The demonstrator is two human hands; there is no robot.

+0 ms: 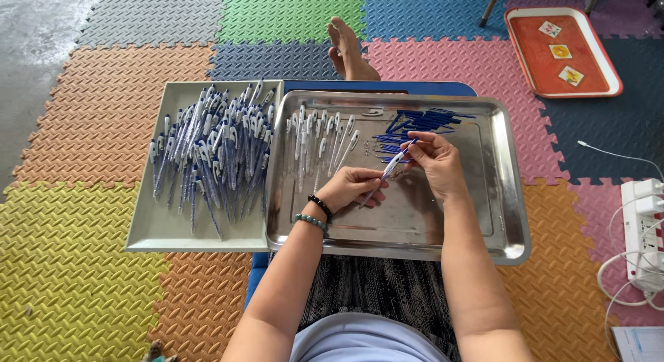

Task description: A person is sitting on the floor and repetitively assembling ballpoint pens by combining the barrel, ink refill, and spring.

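Observation:
My left hand (353,187) and my right hand (434,161) together hold one blue-and-white pen (387,172) over a shiny steel tray (508,216) on my lap. The left hand grips its lower end, the right hand pinches its upper end. On the tray lie a row of white pen parts (319,140) at the left and a pile of blue pen parts (415,123) at the back, just beyond my right hand. A grey tray (159,230) to the left holds several assembled blue-and-white pens (211,151).
Coloured foam mats (83,265) cover the floor. My bare foot (346,47) sticks out past the trays. An orange tray (564,54) with small cards lies at the back right. A white power strip (643,230) with cables sits at the right edge.

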